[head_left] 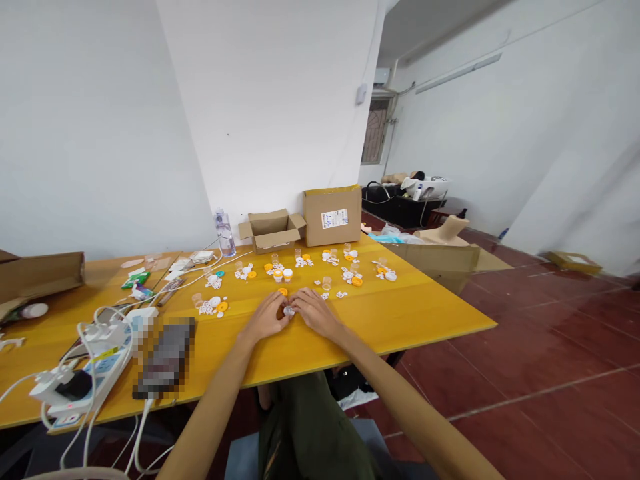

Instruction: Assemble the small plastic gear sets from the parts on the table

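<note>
Near the table's front edge, my left hand (270, 316) and my right hand (314, 311) meet, fingers closed around a small white plastic part (289, 311). Its exact kind is partly hidden by the fingers. Just beyond the fingertips lies an orange disc (283, 291). Two small white-and-orange capped jars (283, 275) stand upright a little farther back. To the right of my right hand are a clear plastic cylinder (327, 283) and some small white pieces (341, 295).
Groups of white gears, orange discs and clear cylinders (215, 305) spread across the yellow table (420, 313). An open carton (273, 231), a closed cardboard box (332, 217) and a water bottle (225, 233) stand behind. Power strips (107, 367) with cables and a blurred-out dark object (167, 357) lie left.
</note>
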`<state>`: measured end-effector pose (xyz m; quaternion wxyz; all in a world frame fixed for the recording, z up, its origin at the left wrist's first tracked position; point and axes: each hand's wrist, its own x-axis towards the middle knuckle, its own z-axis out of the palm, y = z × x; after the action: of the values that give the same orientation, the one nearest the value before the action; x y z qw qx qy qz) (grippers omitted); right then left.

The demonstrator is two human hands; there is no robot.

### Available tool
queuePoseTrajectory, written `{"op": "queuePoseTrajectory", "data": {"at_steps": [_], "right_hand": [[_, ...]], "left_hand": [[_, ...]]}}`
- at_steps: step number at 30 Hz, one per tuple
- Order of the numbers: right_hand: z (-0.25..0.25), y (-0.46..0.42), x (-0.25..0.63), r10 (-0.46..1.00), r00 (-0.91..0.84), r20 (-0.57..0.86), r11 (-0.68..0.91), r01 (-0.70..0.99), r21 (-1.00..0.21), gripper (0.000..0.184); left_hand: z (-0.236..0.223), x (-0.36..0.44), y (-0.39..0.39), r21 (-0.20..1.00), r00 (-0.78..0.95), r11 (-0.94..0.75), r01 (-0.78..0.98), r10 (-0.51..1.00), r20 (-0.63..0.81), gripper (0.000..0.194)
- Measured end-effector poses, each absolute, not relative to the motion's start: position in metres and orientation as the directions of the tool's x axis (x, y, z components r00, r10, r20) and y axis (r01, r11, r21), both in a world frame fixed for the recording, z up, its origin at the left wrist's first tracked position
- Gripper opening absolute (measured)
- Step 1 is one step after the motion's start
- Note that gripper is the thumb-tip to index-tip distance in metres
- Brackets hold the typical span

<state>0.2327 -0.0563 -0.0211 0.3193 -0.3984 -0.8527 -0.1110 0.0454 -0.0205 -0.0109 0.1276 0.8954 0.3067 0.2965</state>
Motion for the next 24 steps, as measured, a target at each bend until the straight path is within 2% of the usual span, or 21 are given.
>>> {"op": "queuePoseTrajectory", "data": {"at_steps": [24], "right_hand": [[-0.0156, -0.0599, 0.2318, 0.629, -0.471, 0.618, 0.643, 0.762, -0.073, 0.015]], "left_hand": [[-0.0095, 0.0457, -0.0205, 0.398, 0.661, -0.794, 0.46, 0.605, 0.443, 0.004]]}}
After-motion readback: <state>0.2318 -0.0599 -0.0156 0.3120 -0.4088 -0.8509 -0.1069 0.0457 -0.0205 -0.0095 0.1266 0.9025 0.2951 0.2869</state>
